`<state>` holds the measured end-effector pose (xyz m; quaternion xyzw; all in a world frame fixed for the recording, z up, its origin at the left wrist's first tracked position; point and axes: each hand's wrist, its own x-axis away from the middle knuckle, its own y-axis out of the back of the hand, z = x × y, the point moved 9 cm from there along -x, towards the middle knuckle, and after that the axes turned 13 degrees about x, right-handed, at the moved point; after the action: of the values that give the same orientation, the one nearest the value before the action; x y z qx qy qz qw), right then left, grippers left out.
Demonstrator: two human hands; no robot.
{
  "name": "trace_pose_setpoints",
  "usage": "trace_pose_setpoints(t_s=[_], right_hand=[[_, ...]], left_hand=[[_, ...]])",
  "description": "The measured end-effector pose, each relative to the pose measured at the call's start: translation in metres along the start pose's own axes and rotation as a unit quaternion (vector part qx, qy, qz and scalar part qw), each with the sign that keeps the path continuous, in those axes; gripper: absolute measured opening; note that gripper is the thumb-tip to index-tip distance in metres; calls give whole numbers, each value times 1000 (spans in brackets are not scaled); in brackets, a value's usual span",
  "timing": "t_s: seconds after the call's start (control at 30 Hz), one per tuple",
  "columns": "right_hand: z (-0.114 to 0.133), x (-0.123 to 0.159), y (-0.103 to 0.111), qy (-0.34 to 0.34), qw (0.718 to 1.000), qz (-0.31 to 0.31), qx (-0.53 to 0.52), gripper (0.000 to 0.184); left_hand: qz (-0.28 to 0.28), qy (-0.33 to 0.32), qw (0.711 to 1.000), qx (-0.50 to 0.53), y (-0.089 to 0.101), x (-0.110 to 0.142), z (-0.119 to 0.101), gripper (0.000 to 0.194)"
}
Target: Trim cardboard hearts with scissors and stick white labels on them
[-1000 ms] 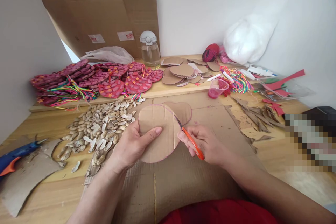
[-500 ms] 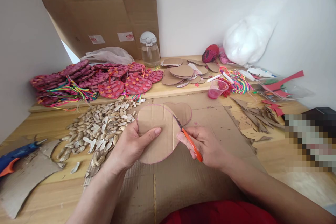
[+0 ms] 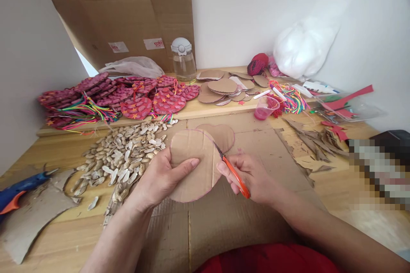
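From far away, I am looking through one camera that the person is wearing on the head. It is facing forward and down. The person's red cloth top (image 3: 282, 259) is peeking in at the bottom, the bare left hand (image 3: 162, 177) and bare right hand (image 3: 258, 179) are showing close by, and a big brown cardboard sheet (image 3: 121, 13) is standing farther back.

Cardboard cutout (image 3: 197, 145): matt, corrug., lightly creased. Scissors (image 3: 235, 175): smooth plastic hndl, metal blades. Peanut shells (image 3: 123, 153): rough, matt. Tabletop (image 3: 77, 243): smooth wood, slt sheen. Bottle (image 3: 184, 65): clear, glossy, glass/plastic can't tell. Yarn ball (image 3: 258, 65): soft fibre, matt. Glue gun (image 3: 23, 187): smooth plastic body.
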<state>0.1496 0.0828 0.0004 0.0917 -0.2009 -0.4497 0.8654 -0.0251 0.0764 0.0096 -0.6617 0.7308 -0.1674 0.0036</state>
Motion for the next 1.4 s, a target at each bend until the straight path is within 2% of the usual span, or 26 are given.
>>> trace_pose_setpoints(t_s=[0.3,0.6,0.73,0.87,1.03,1.3,1.4], right_hand=[[2,0,1,24,1000,-14,7,50],[2,-1,2,34,999,-32,18,49],[4,-1,1,34,999,-23,-5,48],[4,-1,-2,27,999,3,-37,44],[4,1,-2,28,1000,12,1,45],[8,0,5,59,991,7,116,46],[8,1,5,60,990,12,125,45]], left_hand=[[-22,-9,1000,-11,6,0,-3,36],[-17,-3,1000,12,8,-1,0,40],[2,17,1000,19,4,-1,5,40],[1,15,999,-28,2,0,5,35],[4,7,997,-74,-2,1,0,40],[-6,6,998,-62,-4,0,0,45],[-8,4,998,-64,-4,0,0,48]])
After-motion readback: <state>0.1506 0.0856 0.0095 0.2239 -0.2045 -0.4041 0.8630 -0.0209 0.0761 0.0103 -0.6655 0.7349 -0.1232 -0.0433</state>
